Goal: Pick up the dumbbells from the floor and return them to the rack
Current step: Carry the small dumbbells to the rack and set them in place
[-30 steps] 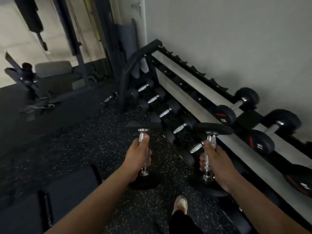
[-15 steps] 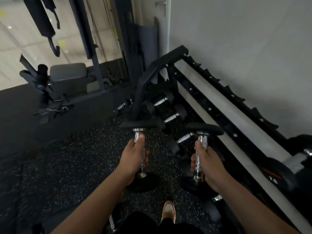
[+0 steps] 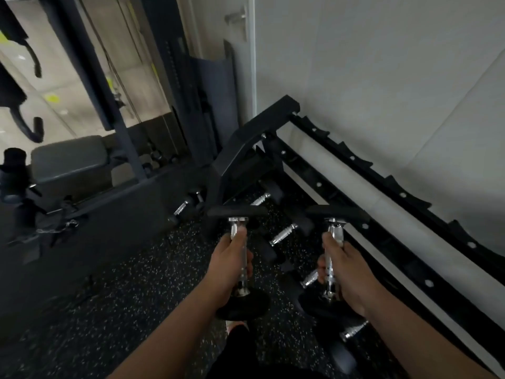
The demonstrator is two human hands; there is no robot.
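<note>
My left hand [image 3: 231, 262] grips the chrome handle of a black dumbbell [image 3: 237, 212], held lengthwise away from me above the speckled floor. My right hand [image 3: 345, 266] holds a second black dumbbell [image 3: 337, 212] the same way, close to the rack's front rail. The black dumbbell rack [image 3: 352, 170] runs along the white wall from upper centre to lower right; its upper tier shows bare saddles here. Several more dumbbells [image 3: 284, 233] lie on the floor under and in front of the rack.
A weight machine frame [image 3: 109, 99] and padded bench [image 3: 68, 160] stand at the left, with loose straps on the dark floor. Mirror or glass panels fill the upper left. My shoe [image 3: 236, 325] shows between my arms at the bottom.
My view has swung left along the rack, so the racked dumbbells at right have left the frame. Both hands still hold their dumbbells, now nearer the rack's left end.
</note>
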